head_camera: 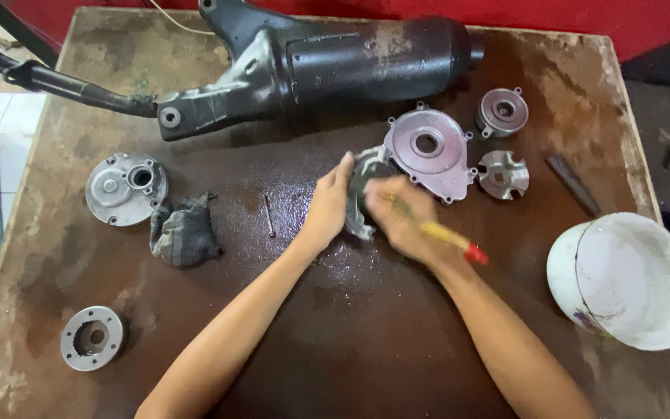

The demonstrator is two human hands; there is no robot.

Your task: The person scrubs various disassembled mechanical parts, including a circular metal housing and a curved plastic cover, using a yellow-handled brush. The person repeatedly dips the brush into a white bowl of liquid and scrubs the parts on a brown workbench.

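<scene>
My left hand (327, 206) holds a dark round metal part (360, 190) upright on the wet brown table (366, 326). My right hand (398, 217) grips a brush with a yellow handle and red end (453, 240), its head pressed against that part; the hand is blurred by motion. Just behind the part lies a silver engine cover (428, 151) with a round hole.
A black exhaust muffler (319, 62) lies across the back. A white bowl (626, 279) sits at the right edge. Other metal parts: round cover (126, 186), ring (92, 337), hub (502, 111), small plate (502, 174). A dirty rag (184, 231), a nail (269, 215) and a dark flat bar (573, 184) also lie there.
</scene>
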